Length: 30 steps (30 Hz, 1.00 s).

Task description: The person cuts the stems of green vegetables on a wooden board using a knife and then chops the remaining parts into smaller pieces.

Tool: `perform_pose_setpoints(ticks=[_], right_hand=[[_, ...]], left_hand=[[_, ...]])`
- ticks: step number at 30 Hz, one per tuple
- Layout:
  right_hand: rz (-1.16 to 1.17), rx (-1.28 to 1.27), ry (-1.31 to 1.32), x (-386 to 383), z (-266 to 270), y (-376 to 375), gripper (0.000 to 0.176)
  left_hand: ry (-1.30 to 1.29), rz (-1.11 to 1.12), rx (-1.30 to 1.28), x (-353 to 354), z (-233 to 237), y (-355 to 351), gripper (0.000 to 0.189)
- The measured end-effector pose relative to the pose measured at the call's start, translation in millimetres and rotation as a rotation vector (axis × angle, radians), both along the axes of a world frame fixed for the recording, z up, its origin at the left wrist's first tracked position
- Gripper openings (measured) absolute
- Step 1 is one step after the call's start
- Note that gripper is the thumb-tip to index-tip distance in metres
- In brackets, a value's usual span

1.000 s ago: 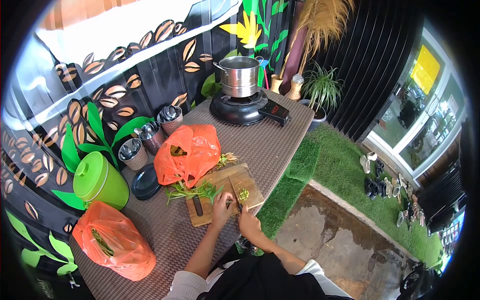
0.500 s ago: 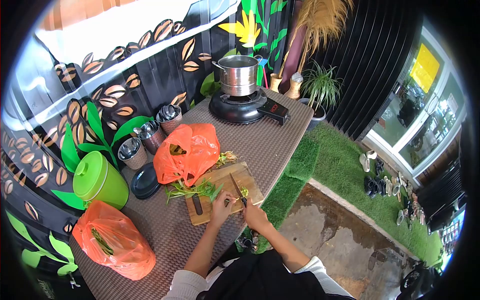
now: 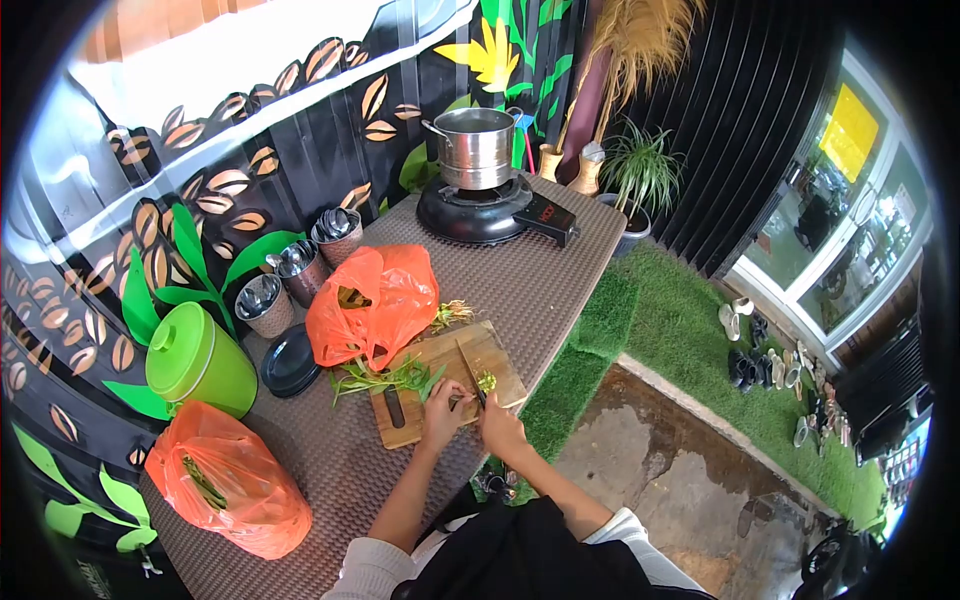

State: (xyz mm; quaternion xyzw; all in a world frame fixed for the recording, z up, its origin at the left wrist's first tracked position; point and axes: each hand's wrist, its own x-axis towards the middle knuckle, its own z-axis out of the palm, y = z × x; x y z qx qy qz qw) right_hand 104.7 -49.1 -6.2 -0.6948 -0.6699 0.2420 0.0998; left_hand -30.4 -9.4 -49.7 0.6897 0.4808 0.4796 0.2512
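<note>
A knife (image 3: 469, 367) is gripped by its handle in my right hand (image 3: 501, 430), its blade pointing away over the wooden cutting board (image 3: 430, 427). My left hand (image 3: 441, 415) is closed just left of the blade, its fingers pinched on green stems whose ends are mostly hidden. Small chopped green pieces (image 3: 487, 381) lie on the board right of the blade. Leafy green stems (image 3: 385, 377) spread over the board's left edge. An orange plastic bag (image 3: 390, 300) stands behind them, with a bunch of roots (image 3: 453, 314) beside it.
A second orange bag (image 3: 235, 490) sits at the table's near left. Behind it are a green lidded bin (image 3: 205, 360), dark plates (image 3: 290, 362) and cups of cutlery (image 3: 297, 270). A metal pot (image 3: 477, 150) stands on a black stove (image 3: 470, 220) at the far end.
My right hand and the knife have shifted slightly left, bringing the blade closer to my left hand. My left hand has hardly moved.
</note>
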Motion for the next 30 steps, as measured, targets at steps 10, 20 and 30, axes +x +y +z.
perform_pose_setpoints(ticks=[10,20,30], right_hand=[[-0.027,-0.061,0.037,-4.7,6.7,-13.5,0.033],[-0.011,-0.042,0.000,-9.2,2.3,-22.0,0.029],[0.036,0.007,0.030,2.5,10.8,-9.6,0.032]], left_hand=[[-0.059,0.027,-0.052,0.4,6.7,-1.9,0.022],[-0.094,0.067,-0.088,1.1,12.1,-2.9,0.024],[0.026,0.012,0.083,-1.2,15.9,-6.0,0.024]])
